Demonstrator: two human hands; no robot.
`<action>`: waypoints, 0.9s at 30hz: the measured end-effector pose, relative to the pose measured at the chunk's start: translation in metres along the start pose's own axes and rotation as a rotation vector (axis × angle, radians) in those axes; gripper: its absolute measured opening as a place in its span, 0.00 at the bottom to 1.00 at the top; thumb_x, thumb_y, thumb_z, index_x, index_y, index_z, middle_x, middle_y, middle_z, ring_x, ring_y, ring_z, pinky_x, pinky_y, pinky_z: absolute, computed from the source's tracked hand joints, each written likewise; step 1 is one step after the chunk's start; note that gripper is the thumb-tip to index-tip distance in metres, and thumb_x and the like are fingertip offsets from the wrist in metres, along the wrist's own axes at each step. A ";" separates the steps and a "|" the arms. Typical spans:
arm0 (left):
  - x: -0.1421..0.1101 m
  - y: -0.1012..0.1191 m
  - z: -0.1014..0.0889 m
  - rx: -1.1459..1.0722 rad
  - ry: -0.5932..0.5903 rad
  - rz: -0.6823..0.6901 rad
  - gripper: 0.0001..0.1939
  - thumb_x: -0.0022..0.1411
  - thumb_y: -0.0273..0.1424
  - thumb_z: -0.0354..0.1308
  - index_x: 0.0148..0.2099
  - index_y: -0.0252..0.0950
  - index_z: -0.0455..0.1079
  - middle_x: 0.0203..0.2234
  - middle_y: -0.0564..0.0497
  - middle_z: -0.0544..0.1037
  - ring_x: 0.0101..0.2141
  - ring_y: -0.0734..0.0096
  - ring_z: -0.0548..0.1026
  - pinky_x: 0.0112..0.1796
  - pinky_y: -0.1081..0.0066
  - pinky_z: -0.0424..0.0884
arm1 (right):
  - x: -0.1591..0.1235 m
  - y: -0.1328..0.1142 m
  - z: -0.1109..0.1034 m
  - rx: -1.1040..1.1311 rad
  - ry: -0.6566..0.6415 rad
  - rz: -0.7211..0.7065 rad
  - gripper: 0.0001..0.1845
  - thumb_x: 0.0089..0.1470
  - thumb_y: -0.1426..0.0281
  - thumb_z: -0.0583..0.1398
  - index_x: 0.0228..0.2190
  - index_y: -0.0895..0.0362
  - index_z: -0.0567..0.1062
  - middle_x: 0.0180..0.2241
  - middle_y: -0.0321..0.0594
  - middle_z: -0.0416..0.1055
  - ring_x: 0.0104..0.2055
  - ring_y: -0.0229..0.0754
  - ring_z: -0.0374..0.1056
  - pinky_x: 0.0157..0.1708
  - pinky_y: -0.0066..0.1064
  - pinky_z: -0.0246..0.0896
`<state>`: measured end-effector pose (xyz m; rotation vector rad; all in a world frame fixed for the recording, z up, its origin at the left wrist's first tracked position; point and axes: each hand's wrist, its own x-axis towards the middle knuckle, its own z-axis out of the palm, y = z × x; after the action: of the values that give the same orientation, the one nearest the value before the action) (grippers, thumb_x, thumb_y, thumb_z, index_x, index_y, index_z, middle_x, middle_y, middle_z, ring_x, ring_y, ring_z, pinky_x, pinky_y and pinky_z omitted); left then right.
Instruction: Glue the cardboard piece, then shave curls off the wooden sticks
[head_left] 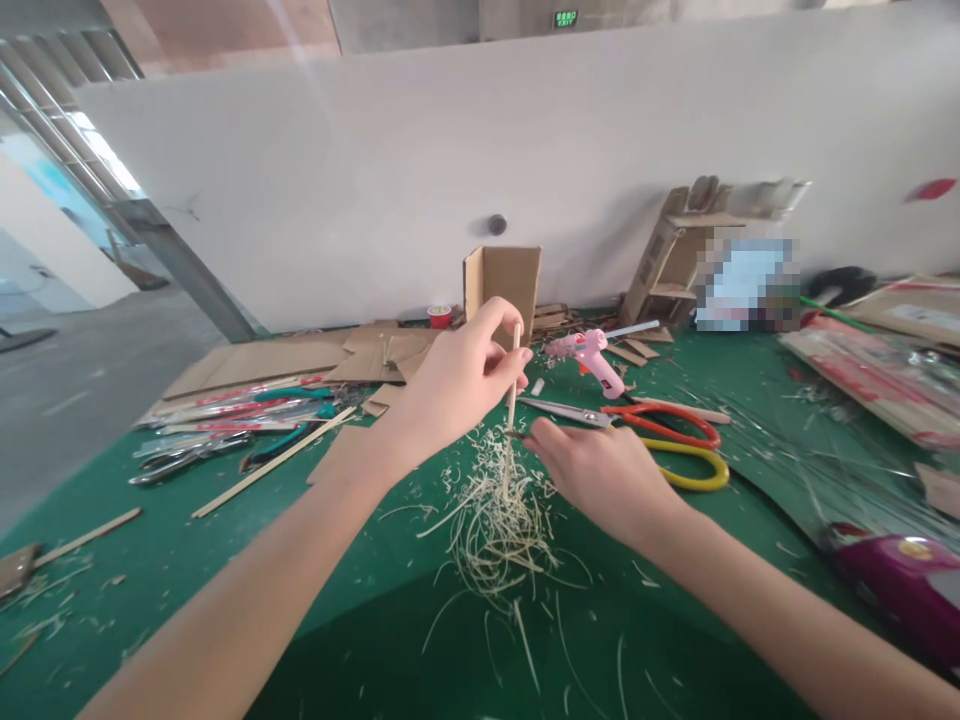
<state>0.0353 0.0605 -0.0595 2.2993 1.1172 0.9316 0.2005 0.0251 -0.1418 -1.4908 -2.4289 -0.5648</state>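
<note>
My left hand is closed round the upper part of a thin wooden stick, which stands nearly upright with its lower end in a heap of curled wood shavings. My right hand is closed on a small blade; only its dark tip shows, against the stick below my left hand. Fingers hide the rest of the blade. Just beyond my right hand lie scissors with one orange and one yellow handle.
A pink glue gun lies behind the scissors. Folded cardboard stands by the white wall. Pliers, a wooden strip and flat cardboard are at left. A purple object and wrapped packs lie at right.
</note>
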 end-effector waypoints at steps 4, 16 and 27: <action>0.000 -0.001 0.000 -0.005 0.006 0.007 0.06 0.62 0.32 0.46 0.42 0.40 0.56 0.24 0.56 0.76 0.25 0.74 0.74 0.27 0.74 0.67 | 0.004 0.002 -0.003 0.011 -0.002 -0.001 0.18 0.60 0.64 0.42 0.27 0.56 0.66 0.15 0.35 0.64 0.15 0.32 0.51 0.20 0.30 0.30; -0.001 0.002 -0.001 -0.005 0.006 0.005 0.05 0.61 0.33 0.46 0.41 0.40 0.55 0.22 0.57 0.75 0.24 0.74 0.74 0.26 0.74 0.67 | -0.005 -0.002 0.002 0.042 -0.030 -0.033 0.19 0.61 0.63 0.43 0.27 0.56 0.67 0.16 0.34 0.65 0.14 0.31 0.51 0.20 0.31 0.29; -0.001 0.000 0.000 -0.024 0.001 -0.008 0.06 0.62 0.33 0.46 0.41 0.40 0.55 0.22 0.57 0.75 0.25 0.73 0.74 0.27 0.74 0.67 | -0.013 -0.007 0.015 0.090 -0.095 -0.126 0.15 0.60 0.63 0.45 0.29 0.54 0.66 0.17 0.32 0.67 0.13 0.30 0.50 0.20 0.31 0.28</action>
<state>0.0346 0.0598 -0.0597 2.2740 1.1095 0.9376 0.1998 0.0185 -0.1622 -1.3660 -2.5978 -0.4116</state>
